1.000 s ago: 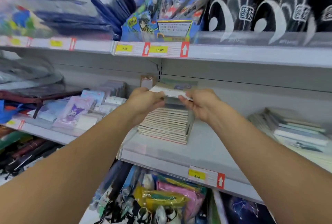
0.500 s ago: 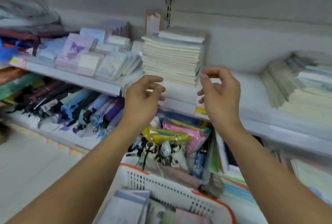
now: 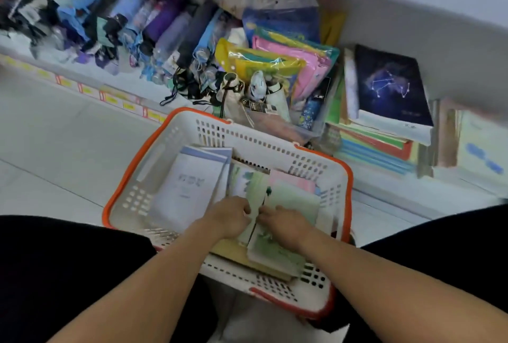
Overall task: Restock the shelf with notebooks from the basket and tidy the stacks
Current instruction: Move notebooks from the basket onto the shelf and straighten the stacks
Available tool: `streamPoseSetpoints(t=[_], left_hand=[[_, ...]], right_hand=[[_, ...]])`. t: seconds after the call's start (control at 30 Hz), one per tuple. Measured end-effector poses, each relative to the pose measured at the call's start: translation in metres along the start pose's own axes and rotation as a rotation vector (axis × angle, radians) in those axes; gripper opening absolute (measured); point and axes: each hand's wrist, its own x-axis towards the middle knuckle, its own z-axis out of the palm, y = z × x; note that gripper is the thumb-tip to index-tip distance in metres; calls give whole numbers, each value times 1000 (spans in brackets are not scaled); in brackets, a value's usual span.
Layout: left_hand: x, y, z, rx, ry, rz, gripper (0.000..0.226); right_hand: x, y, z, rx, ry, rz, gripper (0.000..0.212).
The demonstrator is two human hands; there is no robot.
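A white basket (image 3: 165,155) with an orange rim stands on the floor between my knees. Inside lie a pale blue notebook (image 3: 189,186), a pink one (image 3: 291,180) and several green notebooks (image 3: 294,199). Both hands are down in the basket, close together. My left hand (image 3: 228,217) pinches the left edge of a green notebook with curled fingers. My right hand (image 3: 286,225) grips the green stack right beside it. The notebook shelf shows only as its front edge (image 3: 439,12) at the top right, and its stacks are out of view.
Folded umbrellas (image 3: 154,21) and colourful plastic pouches (image 3: 275,59) fill the low shelf behind the basket. A dark constellation notebook (image 3: 390,84) tops a pile at the right. Pale floor tiles (image 3: 55,150) lie to the left. My dark-clothed knees flank the basket.
Both hands let go of the notebook placed on the shelf stack, dropped away from the shelf and went down into the basket. My view swung from the shelf to the basket.
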Motion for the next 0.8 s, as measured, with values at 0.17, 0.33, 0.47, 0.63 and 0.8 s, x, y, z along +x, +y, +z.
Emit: streamPoseSetpoints(t=[0.17,0.33,0.47,0.63,0.8], left_hand=[[7,10,8,28,-52,27,39],[8,2,18,82,-141,-51,62],[7,-4,17,88,-171,-97,59],[6,1,19,23,-205,-78,61],[1,14,22,-208,-308,-88,63]], right_hand=[[-1,-2,-6,-91,-13,-24,50],[-1,-6,-9,-129,26,-30,38],[-5,-13,-6,-171,13,-46,33],[0,-17,-10,-167,22,-30,33],[-3,0,-37,155,62,37,20]])
